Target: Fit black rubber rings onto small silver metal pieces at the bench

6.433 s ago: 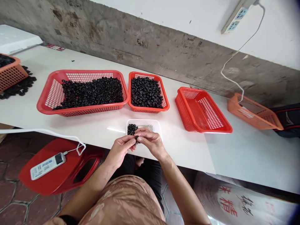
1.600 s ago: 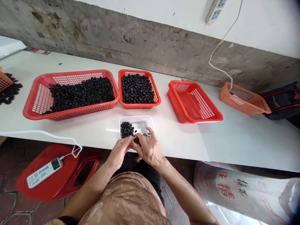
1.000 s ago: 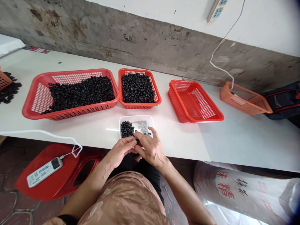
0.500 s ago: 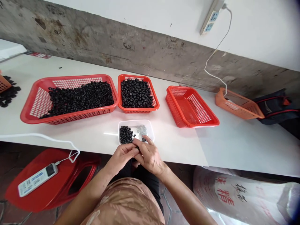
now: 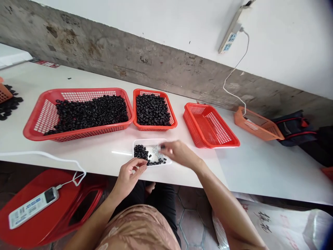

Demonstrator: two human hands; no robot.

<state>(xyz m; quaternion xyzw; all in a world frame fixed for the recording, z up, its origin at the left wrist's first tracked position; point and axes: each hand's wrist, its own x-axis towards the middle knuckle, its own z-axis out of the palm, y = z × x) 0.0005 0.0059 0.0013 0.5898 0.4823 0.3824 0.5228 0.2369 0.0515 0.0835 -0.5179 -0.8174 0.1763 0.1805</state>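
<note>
Bare grey wall [image 5: 104, 48], white above, stands along the far edge of a pale worktop [image 5: 192, 170]. Below the near edge, right: pale sack [image 5: 283, 222], dark handwritten characters, not read with certainty; faint red print alongside. Below the near edge, left: red stool [image 5: 28, 189].

Along the worktop, left to right: large red basket [image 5: 91, 132] and smaller red basket [image 5: 156, 128], side by side, both with black rings [image 5: 91, 111]; third red basket [image 5: 191, 126] right of middle; orange basket [image 5: 249, 128] near the far edge.

White device [image 5: 33, 207] on the stool: dark screen, blue lettering too small to read.

White tray [image 5: 145, 140] at the worktop's near edge, about mid-length.

Right hand [image 5: 179, 152]: forearm slanting up from lower right, fingers over the tray's right side, motion-blurred, closed on a dark piece [image 5: 162, 147]. Left hand [image 5: 131, 173]: at the tray's near left corner, thumb and forefinger curved together; cannot tell whether anything is gripped.

Inside the tray: black rings heaped left, others along the near edge; tiny silver bits [image 5: 156, 150] toward the far right corner.
</note>
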